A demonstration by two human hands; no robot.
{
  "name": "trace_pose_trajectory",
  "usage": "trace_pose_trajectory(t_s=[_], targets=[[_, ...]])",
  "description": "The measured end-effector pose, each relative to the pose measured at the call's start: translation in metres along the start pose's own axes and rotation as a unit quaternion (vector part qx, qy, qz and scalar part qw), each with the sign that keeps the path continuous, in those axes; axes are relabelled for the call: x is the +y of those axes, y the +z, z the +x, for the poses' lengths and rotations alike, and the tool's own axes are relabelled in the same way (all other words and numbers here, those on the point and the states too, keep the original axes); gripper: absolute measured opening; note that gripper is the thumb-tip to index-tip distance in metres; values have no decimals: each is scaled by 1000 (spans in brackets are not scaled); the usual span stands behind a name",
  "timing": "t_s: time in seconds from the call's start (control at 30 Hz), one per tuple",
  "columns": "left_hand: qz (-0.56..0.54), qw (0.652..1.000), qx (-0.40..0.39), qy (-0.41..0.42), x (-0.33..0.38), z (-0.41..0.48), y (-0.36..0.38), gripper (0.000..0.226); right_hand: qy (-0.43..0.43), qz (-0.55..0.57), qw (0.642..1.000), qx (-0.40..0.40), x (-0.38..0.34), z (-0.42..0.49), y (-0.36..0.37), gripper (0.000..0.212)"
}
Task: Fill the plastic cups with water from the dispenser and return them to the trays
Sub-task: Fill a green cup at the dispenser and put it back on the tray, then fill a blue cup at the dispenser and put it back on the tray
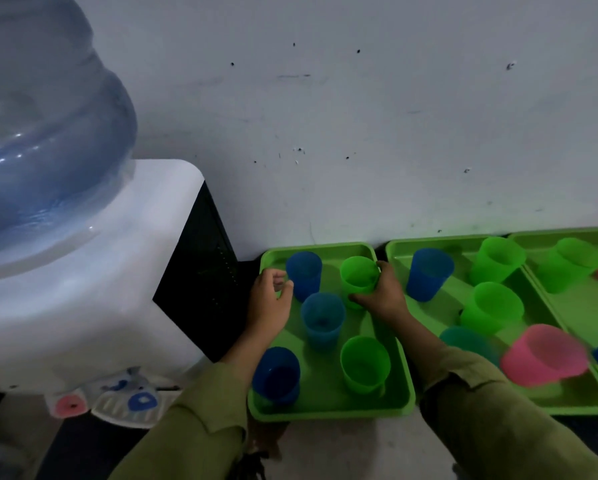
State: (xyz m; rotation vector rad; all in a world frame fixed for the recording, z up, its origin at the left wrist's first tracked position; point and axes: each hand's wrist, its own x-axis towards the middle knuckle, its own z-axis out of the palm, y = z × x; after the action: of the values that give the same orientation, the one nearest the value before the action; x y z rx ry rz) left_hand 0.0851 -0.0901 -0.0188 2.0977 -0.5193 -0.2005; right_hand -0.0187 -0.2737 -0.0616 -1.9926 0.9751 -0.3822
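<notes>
On the left green tray (325,412) stand several cups. My right hand (382,299) grips the green cup (358,275) at the tray's back right, which stands on the tray. My left hand (269,301) hovers over the tray's back-left corner. Its fingers are loosely curled beside the blue cup (304,271) and hold nothing. A light blue cup (323,320) stands in the middle, a dark blue cup (276,374) at the front left and a second green cup (365,363) at the front right. The white water dispenser (117,271) with its blue bottle (41,133) is on the left.
The dispenser's red tap (70,405) and blue tap (143,400) sit low at the left. A middle tray (567,407) holds blue, green, teal and pink cups. A third tray (567,233) at the far right holds more. All trays stand against a white wall.
</notes>
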Motion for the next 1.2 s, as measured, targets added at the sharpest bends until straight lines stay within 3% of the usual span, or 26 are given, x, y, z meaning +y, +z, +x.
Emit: trace_pose_trajectory(t_s=[0.1, 0.27, 0.37, 0.43, 0.63, 0.83, 1.2], targets=[[3, 1000, 8, -10, -3, 0, -4, 20, -28, -21, 999, 7, -8, -3, -6, 92], [11, 999, 6, -31, -15, -1, -10, 24, -113, -59, 990, 61, -38, -2, -1, 69], [18, 999, 2, -33, -21, -3, -11, 25, -171, -92, 981, 1, -60, 5, 14, 57], [23, 999, -3, -32, -24, -4, -11, 27, -186, -130, 972, -62, -74, 10, 29, 63], [39, 999, -20, -12, -26, -6, -16, 32, -138, -225, 950, -168, -95, 24, 61, 82], [37, 998, -45, 2, -30, -8, -25, 37, -130, -214, 957, -143, -96, 26, 60, 72], [-33, 994, -101, 37, -12, -31, -38, 76, -185, -116, 975, -53, -134, -50, 12, 85]])
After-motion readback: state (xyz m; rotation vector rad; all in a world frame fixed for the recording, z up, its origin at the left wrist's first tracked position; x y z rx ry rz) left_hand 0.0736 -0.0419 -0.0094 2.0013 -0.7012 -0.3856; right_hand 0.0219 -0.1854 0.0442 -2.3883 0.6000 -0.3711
